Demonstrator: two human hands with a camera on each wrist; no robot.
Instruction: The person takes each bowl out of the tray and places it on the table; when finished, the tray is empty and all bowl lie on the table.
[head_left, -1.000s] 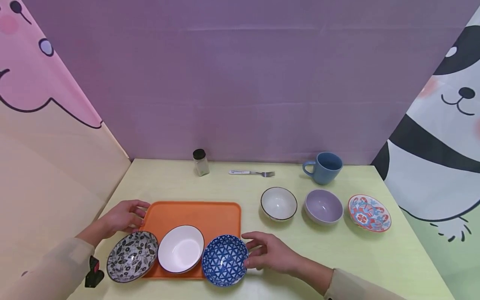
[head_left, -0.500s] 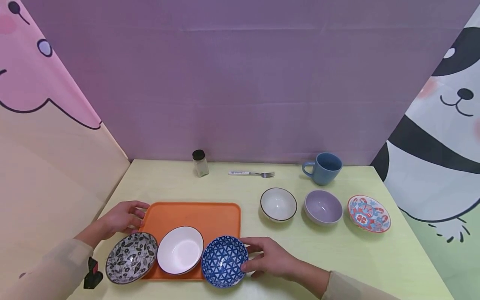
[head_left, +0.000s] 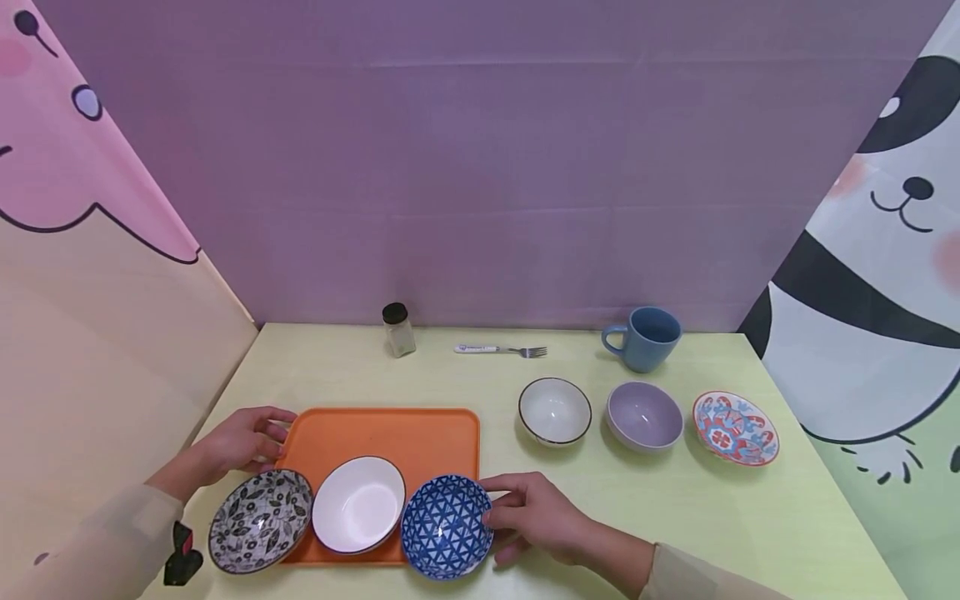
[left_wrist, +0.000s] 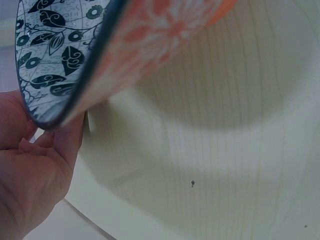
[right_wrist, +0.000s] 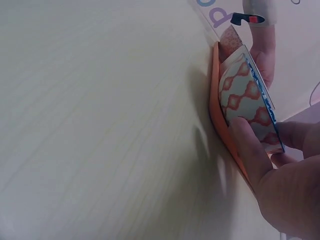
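Note:
A bowl with blue and white triangles (head_left: pixel 447 527) sits at the right front of the orange tray (head_left: pixel 375 422), overlapping its front edge. My right hand (head_left: pixel 542 518) holds the bowl's right side, one digit at the rim and others against the outer wall, whose red-orange pattern shows in the right wrist view. My left hand (head_left: pixel 236 442) touches the tray's left edge with loosely bent fingers, behind a tilted bowl with dark leaves (head_left: pixel 258 523). In the left wrist view that bowl hides the fingertips. A white dark-rimmed bowl (head_left: pixel 358 505) stands between the two patterned bowls.
Right of the tray stand a white bowl (head_left: pixel 555 411), a purple bowl (head_left: pixel 645 417) and a red-and-blue patterned bowl (head_left: pixel 735 428). Behind them are a blue mug (head_left: pixel 651 340), a fork (head_left: pixel 502 351) and a black-lidded jar (head_left: pixel 398 331). A purple backdrop (head_left: pixel 480 167) rises at the table's back.
My right hand's digits have shifted slightly and closed in on the blue bowl's right rim. The left hand keeps its place at the tray, and the bowls stay where they were.

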